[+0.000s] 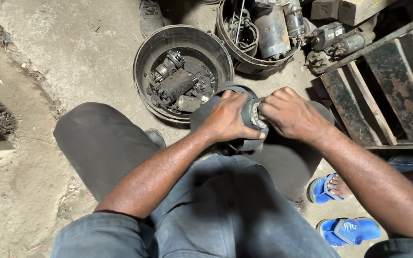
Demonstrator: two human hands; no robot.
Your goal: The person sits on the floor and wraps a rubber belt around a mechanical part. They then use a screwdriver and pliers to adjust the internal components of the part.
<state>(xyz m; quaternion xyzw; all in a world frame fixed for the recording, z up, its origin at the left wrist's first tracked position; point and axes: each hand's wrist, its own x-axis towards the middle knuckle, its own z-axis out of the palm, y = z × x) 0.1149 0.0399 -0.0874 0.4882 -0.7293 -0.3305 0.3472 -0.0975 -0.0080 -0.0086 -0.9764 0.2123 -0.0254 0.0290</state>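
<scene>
Grey trousered knees (120, 143) fill the near view. Above them the left hand (228, 119) and right hand (288, 114) meet, fingers of both wrapped tightly round a small round grey metal motor part (253, 114) held over the lap. Just beyond sits a round black rubber tub (144, 57) of greasy motor pieces on the dirt floor (72, 48). Blue sandals (350, 230) lie at right.

Motor parts (175, 86) in round tub (144, 52), beyond knees; second tub (225, 43) right of it
</scene>
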